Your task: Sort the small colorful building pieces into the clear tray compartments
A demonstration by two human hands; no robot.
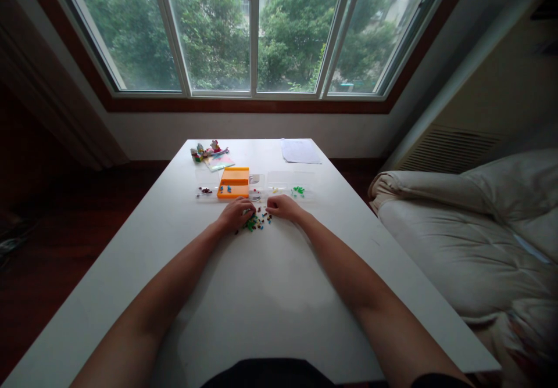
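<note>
On white table [270, 295], nearer than orange box [235, 191], left hand [235, 214] touches mixed pile [253, 221], right hand [283, 207] curled beside it, fingertip gaps and any held piece cannot be told; a broad finger sweep could scatter pieces, and knuckles bumping clear tray [283, 180], right of box and in the way of forward reach, could mix colours. Beyond box: papers [300, 151] to right, small figures [214, 146] to left; green pieces [298, 190] right of box.

A home room, shown by the padded sofa [449, 237], curtain [56, 68] and wide window [253, 33].
</note>
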